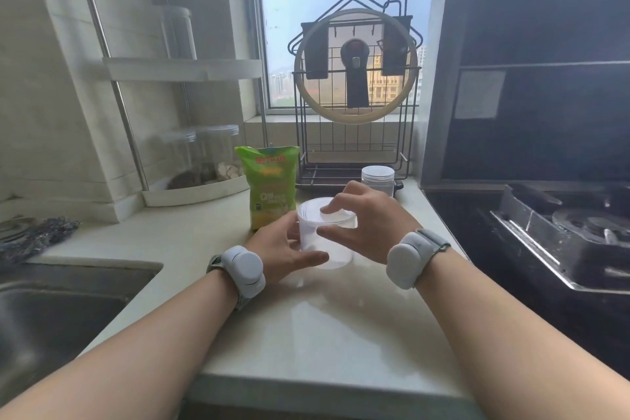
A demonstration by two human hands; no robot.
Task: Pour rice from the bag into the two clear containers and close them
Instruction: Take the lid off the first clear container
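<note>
A clear round container (pixel 322 242) stands on the pale counter (pixel 306 317) with a white translucent lid (pixel 313 210) on top. My left hand (pixel 286 252) grips its side from the left, thumb across the front. My right hand (pixel 364 225) holds the lid's rim from the right, fingers curled over the top. Behind it the green rice bag (pixel 269 181) stands upright. A second clear container (pixel 377 179) with its lid on sits further back to the right. I cannot tell whether the near container holds rice.
A black wire rack (pixel 354 133) with a round glass pot lid stands by the window. A white corner shelf (pixel 191 187) with jars is at the back left. A steel sink (pixel 61 310) lies left, a gas stove (pixel 562 232) right.
</note>
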